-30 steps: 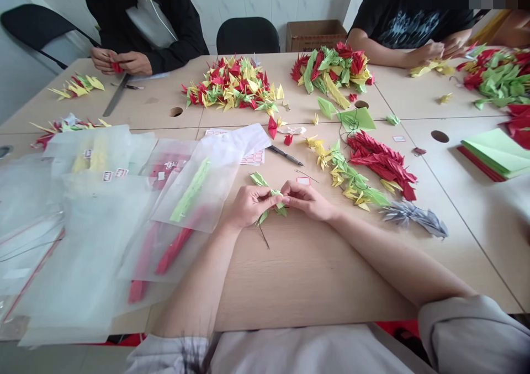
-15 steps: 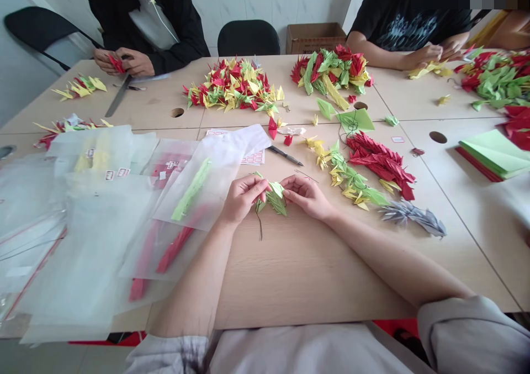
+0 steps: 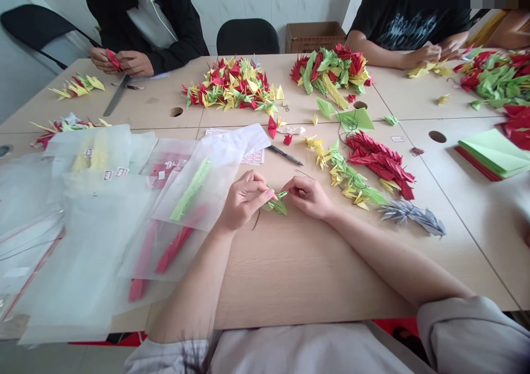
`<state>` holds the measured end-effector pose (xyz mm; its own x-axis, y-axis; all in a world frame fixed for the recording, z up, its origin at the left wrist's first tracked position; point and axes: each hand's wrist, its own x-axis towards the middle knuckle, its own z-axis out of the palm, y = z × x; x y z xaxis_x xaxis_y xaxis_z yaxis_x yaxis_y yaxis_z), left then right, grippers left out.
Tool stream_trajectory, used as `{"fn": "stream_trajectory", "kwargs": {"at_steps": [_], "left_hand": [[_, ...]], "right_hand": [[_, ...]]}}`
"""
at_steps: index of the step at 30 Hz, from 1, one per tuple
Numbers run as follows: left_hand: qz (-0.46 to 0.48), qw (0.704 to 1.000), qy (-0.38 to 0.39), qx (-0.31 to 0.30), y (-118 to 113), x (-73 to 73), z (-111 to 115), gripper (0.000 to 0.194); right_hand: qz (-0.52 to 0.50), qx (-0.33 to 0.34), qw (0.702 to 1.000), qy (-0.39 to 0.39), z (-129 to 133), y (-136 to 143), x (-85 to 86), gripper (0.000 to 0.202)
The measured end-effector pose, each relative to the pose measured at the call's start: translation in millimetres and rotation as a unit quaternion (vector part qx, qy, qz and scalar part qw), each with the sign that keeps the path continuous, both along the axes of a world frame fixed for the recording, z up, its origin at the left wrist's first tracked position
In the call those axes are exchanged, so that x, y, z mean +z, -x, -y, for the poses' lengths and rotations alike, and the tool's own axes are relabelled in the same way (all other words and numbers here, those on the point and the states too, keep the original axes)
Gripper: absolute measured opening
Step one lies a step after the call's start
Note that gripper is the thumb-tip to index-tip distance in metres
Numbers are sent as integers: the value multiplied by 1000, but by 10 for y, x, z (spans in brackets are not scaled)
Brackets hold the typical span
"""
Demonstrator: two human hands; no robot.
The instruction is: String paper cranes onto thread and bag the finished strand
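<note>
In the middle of the head view, my left hand (image 3: 247,198) pinches a small green folded paper piece (image 3: 280,195) between thumb and fingers. My right hand (image 3: 308,197) is closed, its fingertips at the right tip of the same piece. Just below, more green folded paper (image 3: 278,206) rests on the table, partly hidden by my left hand. A dark thread (image 3: 256,220) hangs down beside it. To the right lies a string of yellow and green paper cranes (image 3: 350,179), next to a red folded-paper bundle (image 3: 379,161) and a grey one (image 3: 414,216).
Clear plastic sleeves (image 3: 99,241) cover the left side. A pen (image 3: 285,156) lies beyond my hands. Heaps of paper cranes (image 3: 232,85) and folded paper (image 3: 331,70) stand farther back. Green paper sheets (image 3: 497,153) are at right. Co-workers' hands (image 3: 122,62) work across the table.
My left hand has rolled over the green paper, covering more of it. My right fingers have curled in tighter. The green piece now looks narrower, and the thread's end has shifted left.
</note>
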<state>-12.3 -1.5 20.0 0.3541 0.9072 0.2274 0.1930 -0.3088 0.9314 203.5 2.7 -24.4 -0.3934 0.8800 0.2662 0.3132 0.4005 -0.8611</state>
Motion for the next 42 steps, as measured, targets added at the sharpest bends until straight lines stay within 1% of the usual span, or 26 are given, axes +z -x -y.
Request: {"fn": "stream_trajectory", "kwargs": {"at_steps": [3,5,7,9,10,11,12,13,14,16,17,19,20,21,24,25,27,28,30,32,34,38,40,42], "left_hand": [[68,997,21,8,66,25,-6,24],[77,996,43,-16,109,62,-2,27],[39,994,74,-75,130,111,15,29],[-7,984,103,-145,123,150,37,32],[-24,979,113,-171,110,159,45,35],[-39,976,114,-183,94,159,49,38],[-55,978,103,-175,77,149,46,40],[-74,983,78,-147,62,130,38,39],[-97,989,41,-106,52,103,25,34],[-152,987,-43,-31,44,33,-12,14],[-183,980,-77,-16,45,-7,-31,16],[-245,962,-117,-34,46,-91,-60,40],[-274,952,-127,-49,44,-132,-70,47],[-299,943,-135,-62,39,-171,-76,49],[-342,925,-150,-72,26,-261,-91,40],[-348,922,-158,-68,25,-280,-97,36],[-358,915,-181,-52,33,-297,-114,28],[-364,910,-195,-40,41,-298,-122,25],[-381,898,-218,-16,59,-285,-135,20],[-402,887,-229,-1,74,-263,-139,18],[-415,881,-227,3,81,-243,-132,18],[-412,890,-197,7,70,-218,-99,18],[-411,897,-164,7,63,-208,-83,17],[-415,901,-129,0,64,-194,-75,17]], "right_hand": [[8,-5,1000,0,-7,7,-2,9],[16,-20,1000,-16,-7,16,-1,12],[20,-29,999,-32,-4,18,-3,19],[22,-29,998,-49,-1,11,-15,27],[24,-29,998,-58,0,4,-25,30],[27,-29,997,-66,2,-3,-37,32],[32,-31,996,-73,3,-10,-49,32],[36,-34,996,-79,5,-16,-60,32],[40,-35,995,-84,8,-21,-68,32],[41,-31,995,-87,15,-25,-66,33],[37,-24,995,-85,19,-24,-57,33],[19,-6,997,-69,22,-19,-28,31],[5,2,999,-52,20,-17,-14,29],[-14,9,999,-28,14,-17,-4,26],[-82,21,994,71,-24,-40,-10,18],[-109,26,988,106,-39,-56,-23,17],[-160,34,974,158,-64,-92,-51,21],[-178,33,968,171,-72,-108,-61,24],[-195,24,965,171,-76,-125,-67,30],[-188,13,969,159,-71,-114,-65,35],[-177,-2,972,153,-67,-80,-73,37],[-196,-55,969,140,-81,-8,-132,42],[-216,-49,963,153,-93,6,-147,45],[-220,-28,957,186,-103,6,-140,43]]}}
